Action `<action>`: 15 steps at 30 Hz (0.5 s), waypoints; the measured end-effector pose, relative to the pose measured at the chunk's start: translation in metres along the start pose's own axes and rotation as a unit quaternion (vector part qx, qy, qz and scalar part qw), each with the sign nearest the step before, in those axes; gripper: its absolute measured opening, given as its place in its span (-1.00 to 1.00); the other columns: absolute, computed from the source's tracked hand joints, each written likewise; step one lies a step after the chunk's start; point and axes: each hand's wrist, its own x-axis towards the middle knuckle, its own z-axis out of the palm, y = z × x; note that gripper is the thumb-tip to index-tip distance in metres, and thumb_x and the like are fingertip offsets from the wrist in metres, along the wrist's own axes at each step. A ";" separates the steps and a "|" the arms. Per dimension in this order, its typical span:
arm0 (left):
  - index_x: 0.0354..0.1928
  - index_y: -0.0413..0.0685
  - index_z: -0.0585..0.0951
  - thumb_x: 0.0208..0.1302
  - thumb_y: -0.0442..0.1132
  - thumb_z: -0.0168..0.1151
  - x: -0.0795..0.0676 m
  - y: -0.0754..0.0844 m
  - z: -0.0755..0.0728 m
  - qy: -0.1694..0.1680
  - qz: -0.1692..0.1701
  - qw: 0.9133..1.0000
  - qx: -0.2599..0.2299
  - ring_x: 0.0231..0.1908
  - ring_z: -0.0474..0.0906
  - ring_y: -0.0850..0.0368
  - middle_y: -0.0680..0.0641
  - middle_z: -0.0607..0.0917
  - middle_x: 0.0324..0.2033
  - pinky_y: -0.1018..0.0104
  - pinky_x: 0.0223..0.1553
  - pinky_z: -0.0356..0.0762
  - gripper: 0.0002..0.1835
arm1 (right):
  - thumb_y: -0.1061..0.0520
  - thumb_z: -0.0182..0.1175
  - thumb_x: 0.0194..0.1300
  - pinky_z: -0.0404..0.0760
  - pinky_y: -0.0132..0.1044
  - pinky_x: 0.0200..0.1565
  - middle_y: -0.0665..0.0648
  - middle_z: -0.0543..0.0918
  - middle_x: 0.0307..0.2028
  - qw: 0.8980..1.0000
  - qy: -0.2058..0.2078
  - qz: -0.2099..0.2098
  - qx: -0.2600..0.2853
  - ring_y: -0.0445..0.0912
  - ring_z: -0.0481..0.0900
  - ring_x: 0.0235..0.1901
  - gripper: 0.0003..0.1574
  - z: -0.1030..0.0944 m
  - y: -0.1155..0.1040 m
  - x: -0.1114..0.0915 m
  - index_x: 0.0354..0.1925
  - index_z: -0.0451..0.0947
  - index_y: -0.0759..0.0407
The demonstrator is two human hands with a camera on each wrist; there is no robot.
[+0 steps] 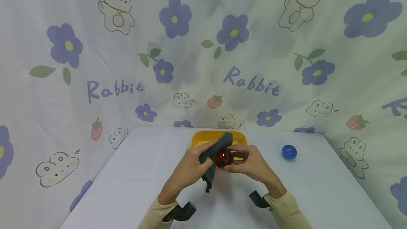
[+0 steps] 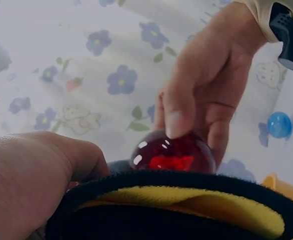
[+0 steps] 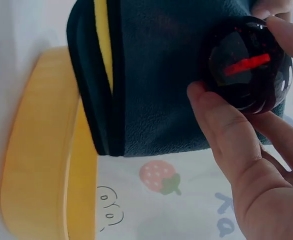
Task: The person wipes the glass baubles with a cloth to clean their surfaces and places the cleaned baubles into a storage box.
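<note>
My right hand holds a glossy dark red glass ball by its sides, thumb and fingertips around it. A folded grey-blue cloth with dark edging and a yellow inner side hangs from my left hand, which pinches it between thumb and fingers. Ball and cloth are side by side, the ball right at the cloth's face in the right wrist view. Both are held up in front of a yellow container. In the left wrist view the cloth's edge covers the lower part of the ball.
A blue glass ball lies on the white table to the right of the container. Behind the table hangs a white curtain printed with rabbits and flowers. Each wrist carries a black camera mount.
</note>
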 end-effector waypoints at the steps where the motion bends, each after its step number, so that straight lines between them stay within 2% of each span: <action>1: 0.36 0.14 0.46 0.26 -0.34 0.11 0.000 0.000 0.000 0.000 0.001 1.000 0.002 -0.69 0.29 0.39 -0.06 0.60 -0.18 0.48 -0.61 0.36 -0.41 | 0.12 0.47 0.06 0.69 -0.22 -0.04 0.20 0.67 0.08 1.000 0.001 -0.002 0.003 0.02 0.73 -0.04 -0.35 0.000 -0.001 0.000 0.16 0.59 0.07; 9: 0.38 0.07 0.43 0.26 -0.32 0.10 0.001 -0.002 0.001 -0.005 -0.001 1.000 0.009 -0.50 0.55 0.27 -0.06 0.66 -0.06 0.47 -0.49 0.52 -0.40 | 0.15 0.46 0.06 0.69 -0.21 -0.03 0.21 0.67 0.08 1.000 0.017 -0.018 0.019 -0.01 0.74 -0.05 -0.36 0.001 -0.003 -0.002 0.16 0.59 0.08; 15: 0.39 0.01 0.41 0.25 -0.31 0.10 0.001 -0.002 0.001 -0.011 -0.009 1.000 0.012 -0.44 0.56 0.25 -0.09 0.67 -0.02 0.50 -0.48 0.52 -0.39 | 0.19 0.47 0.05 0.67 -0.20 0.00 0.23 0.65 0.10 0.998 0.040 -0.030 0.031 -0.02 0.74 -0.02 -0.34 0.001 -0.002 -0.002 0.17 0.58 0.10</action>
